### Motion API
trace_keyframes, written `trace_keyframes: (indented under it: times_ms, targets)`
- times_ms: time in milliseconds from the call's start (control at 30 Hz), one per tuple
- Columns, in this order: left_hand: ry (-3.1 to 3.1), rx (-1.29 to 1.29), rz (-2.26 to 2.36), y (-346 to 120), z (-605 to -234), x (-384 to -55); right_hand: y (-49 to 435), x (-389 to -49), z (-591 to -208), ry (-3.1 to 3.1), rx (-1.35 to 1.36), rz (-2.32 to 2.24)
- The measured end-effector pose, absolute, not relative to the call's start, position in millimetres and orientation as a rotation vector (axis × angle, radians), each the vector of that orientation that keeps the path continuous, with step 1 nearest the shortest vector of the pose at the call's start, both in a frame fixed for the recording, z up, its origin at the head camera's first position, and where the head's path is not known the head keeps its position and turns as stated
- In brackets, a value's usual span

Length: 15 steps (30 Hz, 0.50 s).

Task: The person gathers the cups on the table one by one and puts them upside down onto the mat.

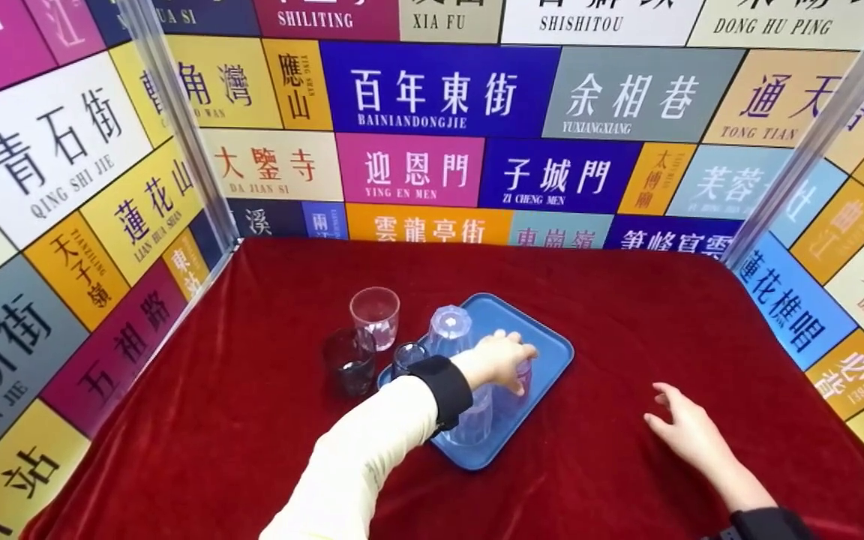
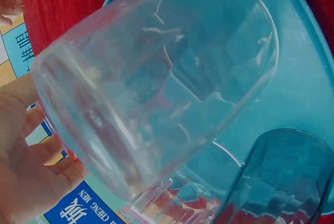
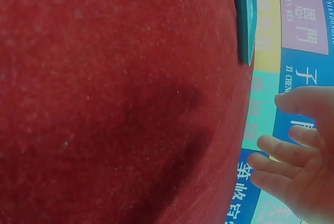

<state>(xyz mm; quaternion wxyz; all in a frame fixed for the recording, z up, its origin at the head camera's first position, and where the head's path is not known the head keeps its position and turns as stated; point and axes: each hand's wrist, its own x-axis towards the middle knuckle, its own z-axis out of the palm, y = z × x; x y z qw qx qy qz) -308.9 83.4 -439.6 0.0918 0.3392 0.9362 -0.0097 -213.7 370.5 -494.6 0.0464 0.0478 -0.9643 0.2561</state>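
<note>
My left hand (image 1: 498,358) reaches over the blue tray (image 1: 493,459) and grips a pink-tinted glass (image 1: 525,373) near its right edge. In the left wrist view, a large clear glass (image 2: 156,78) blocks most of the held glass from sight. On the tray, a clear faceted glass (image 1: 450,324) stands upside down behind the wrist, and another clear glass (image 1: 473,426) is in front of it. A small dark glass (image 1: 409,357) sits at the tray's left side. My right hand (image 1: 685,426) hovers right of the tray, fingers apart, holding nothing.
Left of the tray, a clear glass (image 1: 376,313) and a dark grey glass (image 1: 353,366) stand on the red cloth (image 1: 252,360). Walls printed with street-name signs (image 1: 439,90) and transparent corner posts (image 1: 184,135) enclose the table at the back and sides.
</note>
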Motion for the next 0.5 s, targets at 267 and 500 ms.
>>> trace_keyframes:
  times_ms: [267, 500]
  targets:
    - [2.819, 0.972, 0.213, 69, -432, -315, 368, -214, -493, -2.927, 0.159, 0.776]
    - [3.052, 0.835, 0.744, 10, -389, -350, 369, -213, -494, -2.923, 0.151, 0.773]
